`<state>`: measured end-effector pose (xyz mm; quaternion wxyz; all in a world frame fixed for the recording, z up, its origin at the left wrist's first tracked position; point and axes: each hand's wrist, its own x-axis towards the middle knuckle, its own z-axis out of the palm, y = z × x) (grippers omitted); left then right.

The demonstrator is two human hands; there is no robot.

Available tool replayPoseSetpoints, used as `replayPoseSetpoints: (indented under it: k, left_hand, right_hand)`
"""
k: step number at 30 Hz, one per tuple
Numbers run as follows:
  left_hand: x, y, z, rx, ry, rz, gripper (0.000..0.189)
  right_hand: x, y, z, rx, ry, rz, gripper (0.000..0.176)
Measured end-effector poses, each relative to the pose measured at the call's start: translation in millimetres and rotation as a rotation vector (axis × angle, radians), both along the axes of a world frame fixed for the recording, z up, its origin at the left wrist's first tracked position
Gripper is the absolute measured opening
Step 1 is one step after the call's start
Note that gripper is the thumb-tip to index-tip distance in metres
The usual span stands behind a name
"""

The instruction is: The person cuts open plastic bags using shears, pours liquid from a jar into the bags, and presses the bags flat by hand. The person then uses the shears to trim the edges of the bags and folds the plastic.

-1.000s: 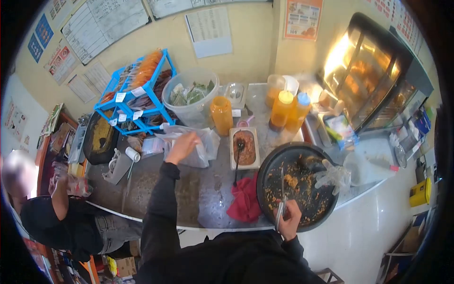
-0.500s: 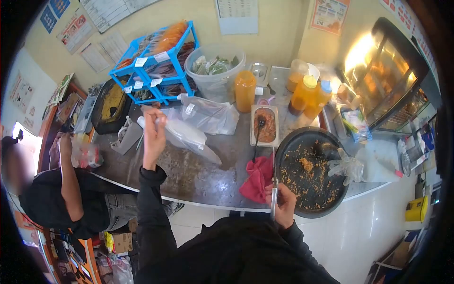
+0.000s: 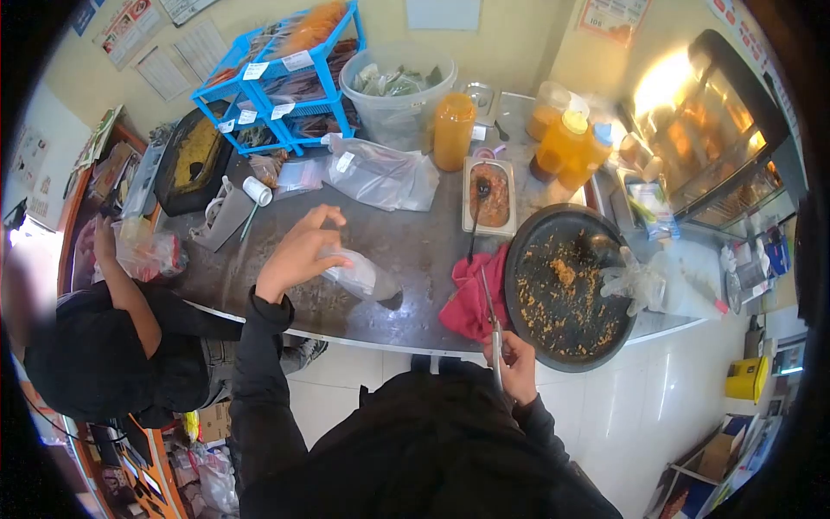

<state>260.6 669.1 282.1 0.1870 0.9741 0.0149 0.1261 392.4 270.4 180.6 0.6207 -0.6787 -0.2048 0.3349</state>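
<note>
My left hand (image 3: 296, 256) hovers over the counter with fingers curved and apart, its thumb right at the upper end of a whitish translucent bag (image 3: 361, 278). That bag lies slanted on the metal counter (image 3: 277, 303), its lower end darker. My right hand (image 3: 516, 368) is closed round the metal handle of a knife (image 3: 496, 333), whose narrow blade points away from me over a red cloth (image 3: 467, 303). Just right of the knife sits a round black pan (image 3: 553, 333) with brown crumbs in it. A clear plastic glove (image 3: 635, 281) overlaps the pan's right rim.
Behind are a steel tray (image 3: 490, 195) of reddish chopped filling with a spoon, sauce bottles (image 3: 454, 130), a tub (image 3: 398, 95) of greens, blue racks (image 3: 281, 112) and a plastic bag (image 3: 380, 177). A co-worker (image 3: 95, 346) stands at left; a lit glass cabinet (image 3: 709, 130) stands at right.
My left hand has come down and nearer, its pinch on the bag's raised end loosened. The bag now lies lower on the counter. My right hand keeps the knife, tilted slightly left.
</note>
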Motion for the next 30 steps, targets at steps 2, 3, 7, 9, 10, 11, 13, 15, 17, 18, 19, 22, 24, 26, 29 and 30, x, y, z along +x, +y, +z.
replayPoseSetpoints:
  k: [2,3,7,9,10,11,13,15,17,18,19,22,24,26,29,30]
  left_hand:
    - [1,-5,0,-0.027,0.056,0.019,0.03]
    - [1,-14,10,-0.087,0.215,0.103,0.027]
    - [-10,-26,43,-0.389,0.075,-0.047,0.025]
    - [-10,-27,49,-0.43,-0.041,0.051,0.028]
    - [-9,-29,50,-0.45,-0.101,0.101,0.03]
    - [-5,-25,39,-0.589,-0.152,0.083,0.042]
    - [0,-20,28,-0.638,0.083,0.158,0.051]
    - [11,-2,13,-0.4,0.203,0.05,0.059]
    - [11,1,16,-0.377,0.24,0.086,0.05]
    - [13,-3,21,-0.369,0.258,0.104,0.046]
    - [17,-2,17,-0.315,0.146,0.041,0.045]
    - [25,-2,7,-0.28,0.026,-0.039,0.043]
    - [29,-8,16,-0.423,0.227,0.031,0.042]
    - [32,-21,25,-0.436,0.132,0.005,0.036]
    - [37,-25,22,-0.346,0.221,0.016,0.025]
    - [38,-26,23,-0.297,0.289,0.033,0.022]
  right_hand:
    - [0,-3,2,-0.054,-0.082,0.009,0.02]
    - [2,-5,5,-0.099,-0.161,0.029,0.022]
    - [2,-9,13,-0.193,-0.326,0.052,0.029]
    - [6,-14,10,-0.2,-0.363,0.072,0.031]
    - [7,-14,10,-0.203,-0.384,0.084,0.032]
    - [9,-14,11,-0.187,-0.366,0.067,0.03]
    - [18,-13,10,-0.228,-0.448,0.074,0.028]
    - [27,-6,16,-0.196,-0.594,0.077,0.025]
    - [35,3,24,-0.154,-0.654,0.109,0.028]
    - [41,7,31,-0.136,-0.684,0.126,0.03]
    - [42,15,52,-0.196,-0.641,0.164,0.036]
    - [63,38,71,-0.207,-0.904,0.272,0.042]
    - [74,60,84,-0.207,-0.952,0.325,0.044]
    - [86,80,88,-0.187,-1.014,0.377,0.045]
    - [104,110,85,-0.187,-1.091,0.504,0.046]
    - [108,117,86,-0.154,-1.091,0.533,0.046]
